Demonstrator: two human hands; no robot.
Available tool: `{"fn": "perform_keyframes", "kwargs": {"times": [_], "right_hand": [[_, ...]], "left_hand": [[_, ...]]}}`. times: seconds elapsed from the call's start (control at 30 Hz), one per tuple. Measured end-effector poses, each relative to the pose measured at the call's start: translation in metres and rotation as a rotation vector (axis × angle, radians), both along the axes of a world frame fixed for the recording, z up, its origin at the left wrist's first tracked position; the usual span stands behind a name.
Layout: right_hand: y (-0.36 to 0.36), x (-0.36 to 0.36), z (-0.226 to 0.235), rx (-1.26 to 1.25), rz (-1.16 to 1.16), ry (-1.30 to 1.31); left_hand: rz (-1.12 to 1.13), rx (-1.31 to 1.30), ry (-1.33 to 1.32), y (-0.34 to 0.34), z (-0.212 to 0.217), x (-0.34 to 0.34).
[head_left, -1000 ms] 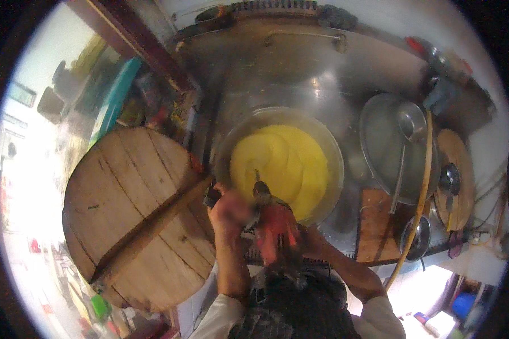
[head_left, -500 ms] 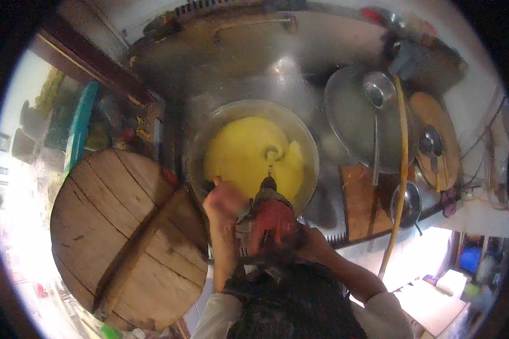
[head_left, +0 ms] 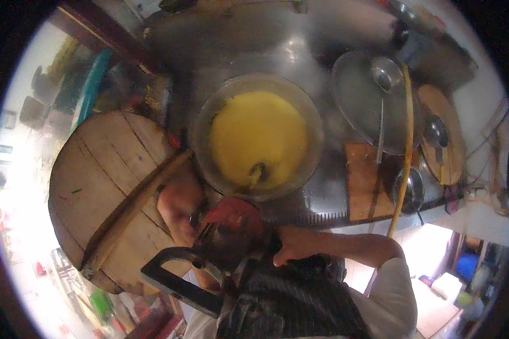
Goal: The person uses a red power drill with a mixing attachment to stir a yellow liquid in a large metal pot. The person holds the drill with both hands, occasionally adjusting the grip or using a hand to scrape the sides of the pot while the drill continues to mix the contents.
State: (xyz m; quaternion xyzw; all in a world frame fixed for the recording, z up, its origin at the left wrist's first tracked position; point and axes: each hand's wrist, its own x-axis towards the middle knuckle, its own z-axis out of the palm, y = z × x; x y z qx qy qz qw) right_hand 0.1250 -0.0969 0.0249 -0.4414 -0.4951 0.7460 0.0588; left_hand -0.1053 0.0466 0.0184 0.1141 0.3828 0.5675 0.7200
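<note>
A wide metal pot (head_left: 314, 135) holds a thick yellow mixture (head_left: 260, 133). My hands hold a red and black power drill (head_left: 232, 217) at the pot's near side, its black loop handle (head_left: 181, 277) pointing toward me and to the left. The mixing paddle (head_left: 258, 174) on its shaft dips into the mixture close to the near rim. My left hand (head_left: 181, 200), partly blurred, is closed at the drill's left side, beside the wooden lid. Against the drill's right side rests my right hand (head_left: 291, 244), bent round it; its fingertips are hidden behind the tool.
A round wooden lid (head_left: 113, 186) with a crossbar lies left of the pot. To the right are a large metal basin (head_left: 350, 107), a ladle (head_left: 382, 79), a wooden board (head_left: 365, 186), a long yellow pole (head_left: 407, 152) and another round wooden lid (head_left: 449, 141).
The drill has come nearer to me and swung left, showing its loop handle. Its paddle has moved toward the near rim. My left hand has shifted left, over the wooden lid's edge.
</note>
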Motion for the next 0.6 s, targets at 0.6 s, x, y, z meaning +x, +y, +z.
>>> {"fn": "perform_keyframes", "kwargs": {"times": [0.6], "right_hand": [[-0.085,0.063,-0.157,0.276,-0.527,0.031]], "left_hand": [[-0.335,0.122,0.032,-0.059,-0.029,0.138]]}}
